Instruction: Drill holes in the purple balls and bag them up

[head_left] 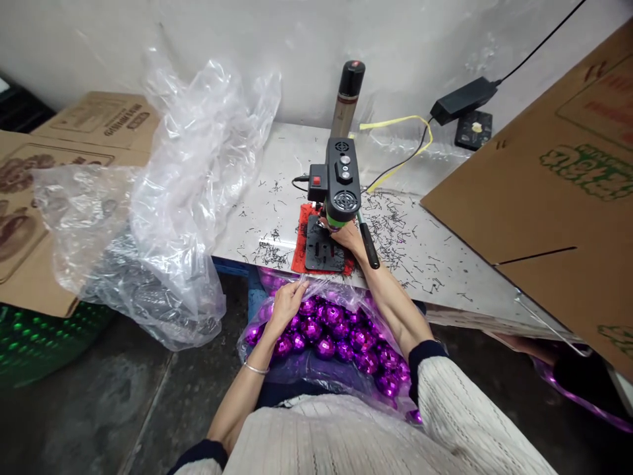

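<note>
My left hand (289, 302) pinches the rim of a clear plastic bag (356, 298) at the table's front edge. The open bag spreads over my lap, full of shiny purple faceted balls (326, 344). My right hand (349, 239) reaches under the head of a small black bench drill press (342, 178), with its fingers closed near the tool end. The machine's head partly covers those fingers, so what they hold is hidden. Beside this hand hangs the black-gripped lever (368, 247). The machine's slotted base plate (324, 254) sits on a red cloth (299, 247).
Thin black scraps (395, 224) litter the white table (237, 224). Crumpled clear plastic (182, 178) and flattened cardboard (109, 132) lie at left. A large cardboard box (544, 198) leans in from the right. A black power adapter (465, 100) hangs by the wall near a yellow strap (395, 122).
</note>
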